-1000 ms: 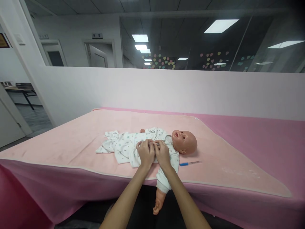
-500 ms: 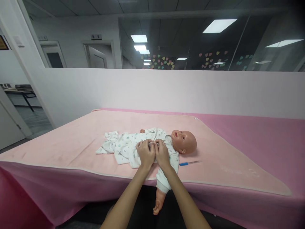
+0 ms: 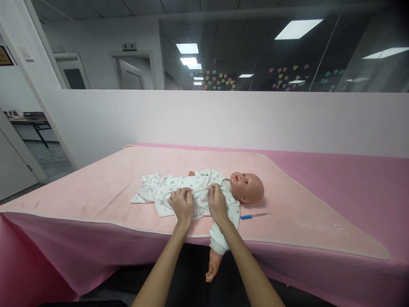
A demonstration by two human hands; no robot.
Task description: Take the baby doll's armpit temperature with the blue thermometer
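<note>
A baby doll (image 3: 247, 187) lies on its back, head to the right, dressed in a white baby romper (image 3: 172, 185) with small printed figures. My left hand (image 3: 182, 205) pinches the romper's front edge around the doll's lower body. Higher up, by the chest, my right hand (image 3: 217, 203) grips the same edge. Between the two hands the edge is drawn into a straight line. One doll arm (image 3: 214, 264) hangs over the table's near side, its sleeve pushed up. Part of the romper's front is hidden behind my hands.
A thermometer-like stick with a blue end (image 3: 246, 217) lies beside the doll's shoulder. Beneath everything is a peach mat (image 3: 102, 183) on a pink-covered table (image 3: 367, 192). A white wall (image 3: 223, 121) with a window above it stands behind the table.
My left hand has moved left, away from my right hand, along the romper's edge. The hands were together before; now the edge shows stretched between them. The right hand stays nearly in place.
</note>
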